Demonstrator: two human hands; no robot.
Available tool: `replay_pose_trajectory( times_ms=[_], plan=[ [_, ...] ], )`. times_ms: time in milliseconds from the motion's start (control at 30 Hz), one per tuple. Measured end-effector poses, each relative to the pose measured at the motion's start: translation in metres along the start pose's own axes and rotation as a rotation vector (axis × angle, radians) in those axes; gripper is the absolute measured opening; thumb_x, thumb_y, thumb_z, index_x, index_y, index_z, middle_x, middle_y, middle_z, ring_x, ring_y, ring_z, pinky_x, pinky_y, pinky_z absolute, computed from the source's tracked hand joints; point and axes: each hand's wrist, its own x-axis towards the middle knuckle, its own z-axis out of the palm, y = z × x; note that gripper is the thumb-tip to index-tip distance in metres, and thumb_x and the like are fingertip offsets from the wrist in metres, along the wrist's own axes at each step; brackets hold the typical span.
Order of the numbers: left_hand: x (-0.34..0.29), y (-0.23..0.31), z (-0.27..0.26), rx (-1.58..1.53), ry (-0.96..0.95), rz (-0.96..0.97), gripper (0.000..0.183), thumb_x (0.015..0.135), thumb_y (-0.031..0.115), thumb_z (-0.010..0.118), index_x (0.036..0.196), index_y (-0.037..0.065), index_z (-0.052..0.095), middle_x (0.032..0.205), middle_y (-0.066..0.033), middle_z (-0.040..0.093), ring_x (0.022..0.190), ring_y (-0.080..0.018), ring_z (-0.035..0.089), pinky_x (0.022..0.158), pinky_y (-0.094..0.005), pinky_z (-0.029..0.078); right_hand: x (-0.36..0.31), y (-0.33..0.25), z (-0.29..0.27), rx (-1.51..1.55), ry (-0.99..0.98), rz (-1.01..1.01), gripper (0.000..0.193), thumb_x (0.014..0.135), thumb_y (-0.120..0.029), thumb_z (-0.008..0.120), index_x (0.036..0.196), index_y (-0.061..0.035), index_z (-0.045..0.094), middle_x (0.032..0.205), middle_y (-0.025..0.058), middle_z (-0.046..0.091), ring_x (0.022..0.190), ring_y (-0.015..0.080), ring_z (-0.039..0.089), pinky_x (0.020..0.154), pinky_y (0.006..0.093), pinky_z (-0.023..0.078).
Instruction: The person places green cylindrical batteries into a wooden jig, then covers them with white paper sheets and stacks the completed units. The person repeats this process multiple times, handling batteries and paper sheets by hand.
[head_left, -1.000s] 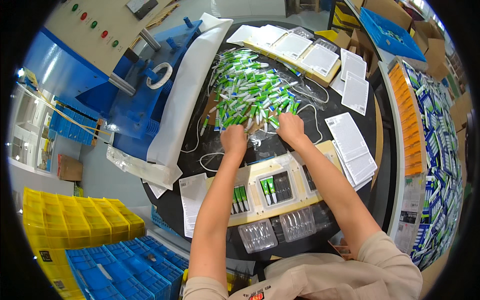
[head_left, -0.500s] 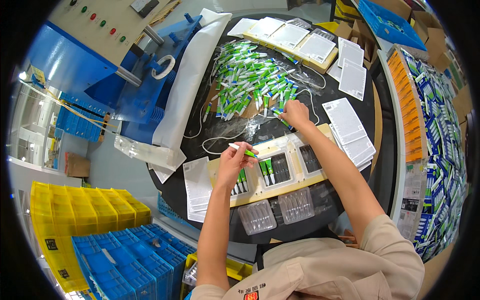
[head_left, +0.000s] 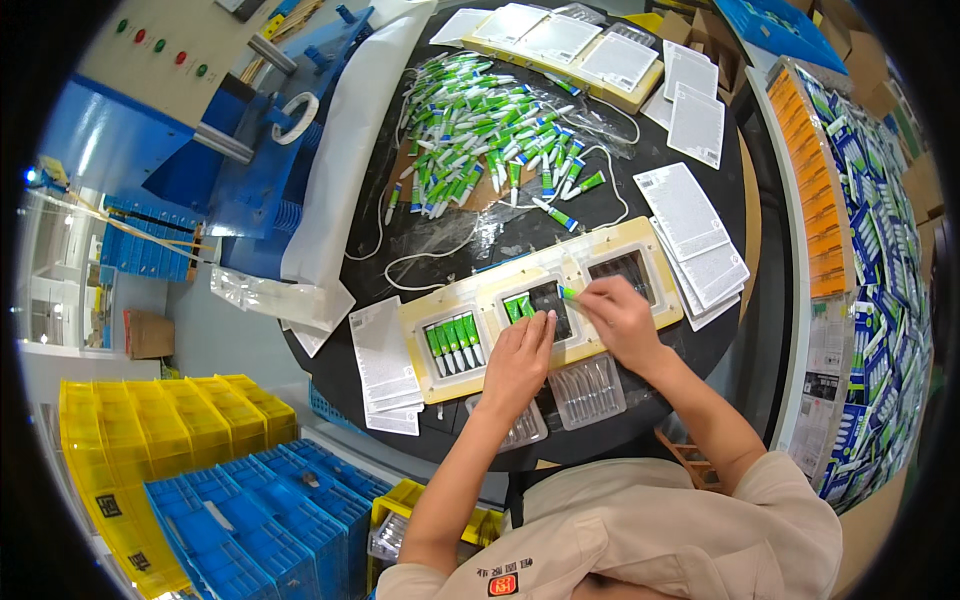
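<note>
A cream-yellow frame (head_left: pixel 420 372) with three wells lies in front of me, clear blister trays set in it. In the left well stand several green-and-white tubes (head_left: pixel 453 340). My left hand (head_left: pixel 518 365) reaches over the middle well, its fingertips down in it beside a couple of green tubes (head_left: pixel 518 306); whatever sits under those fingers is hidden. My right hand (head_left: pixel 622 318) pinches another small green tube (head_left: pixel 567 292) above the right side of the middle well. The right well (head_left: pixel 625 275) shows a dark bottom and no tube.
A heap of tubes (head_left: pixel 470 130) covers the far table, with a loose white cord (head_left: pixel 430 262). White cards (head_left: pixel 690 220) lie right and left of the frame. Clear blister trays (head_left: pixel 588 392) rest at the near edge. A second frame (head_left: pixel 640 98) holds cards at the back.
My right hand has come back from the heap to the frame with a tube. My left hand has moved right from the left well to the middle one; the tube it held is no longer visible.
</note>
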Motion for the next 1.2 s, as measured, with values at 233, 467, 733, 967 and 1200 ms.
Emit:
replay_pose_trajectory(
  times_ms=[233, 467, 733, 967, 1200],
  plan=[
    [-0.002, 0.0, 0.029, -0.103, 0.081, -0.027, 0.047, 0.077, 0.002, 0.064, 0.123, -0.008, 0.064, 0.124, -0.016, 0.061, 0.114, -0.0324, 0.059, 0.098, -0.0424, 0.051, -0.007, 0.013, 0.018, -0.24, -0.168, -0.442, 0.031, 0.074, -0.006, 0.068, 0.102, 0.0053, 0.069, 0.106, 0.0111, 0.067, 0.097, 0.0256, 0.067, 0.078, 0.0343, 0.057],
    [-0.007, -0.002, 0.036, -0.243, 0.099, -0.05, 0.038, 0.08, 0.002, 0.064, 0.117, -0.006, 0.066, 0.126, -0.0178, 0.063, 0.116, -0.0348, 0.061, 0.102, -0.0461, 0.049, -0.008, 0.018, 0.028, -0.211, -0.231, -0.427, 0.029, 0.073, -0.007, 0.067, 0.1, 0.0053, 0.069, 0.106, 0.0122, 0.067, 0.099, 0.0259, 0.067, 0.082, 0.0353, 0.057],
    [-0.02, -0.006, 0.033, -0.213, 0.074, -0.092, 0.039, 0.084, 0.005, 0.061, 0.121, -0.006, 0.065, 0.129, -0.0168, 0.063, 0.122, -0.0313, 0.06, 0.11, -0.0452, 0.046, -0.01, 0.015, 0.024, -0.266, -0.238, -0.512, 0.024, 0.074, -0.008, 0.066, 0.093, 0.0061, 0.069, 0.107, 0.0128, 0.066, 0.099, 0.0259, 0.066, 0.085, 0.0349, 0.056],
    [-0.024, -0.004, 0.036, -0.266, 0.164, -0.149, 0.035, 0.081, -0.003, 0.068, 0.116, -0.005, 0.067, 0.122, -0.0167, 0.067, 0.115, -0.0341, 0.064, 0.1, -0.0435, 0.053, -0.01, 0.015, 0.037, -0.181, -0.327, -0.428, 0.021, 0.075, -0.004, 0.064, 0.093, 0.0061, 0.067, 0.105, 0.0145, 0.066, 0.098, 0.028, 0.066, 0.083, 0.0369, 0.055],
    [-0.027, -0.007, 0.038, -0.278, 0.189, -0.14, 0.03, 0.083, -0.005, 0.069, 0.112, -0.005, 0.067, 0.12, -0.0176, 0.067, 0.113, -0.0355, 0.065, 0.098, -0.0444, 0.054, 0.038, 0.038, 0.041, -0.082, 0.016, -0.064, 0.013, 0.086, -0.002, 0.066, 0.099, -0.0019, 0.067, 0.09, 0.0121, 0.067, 0.081, 0.0343, 0.065, 0.071, 0.0418, 0.055]
  ],
)
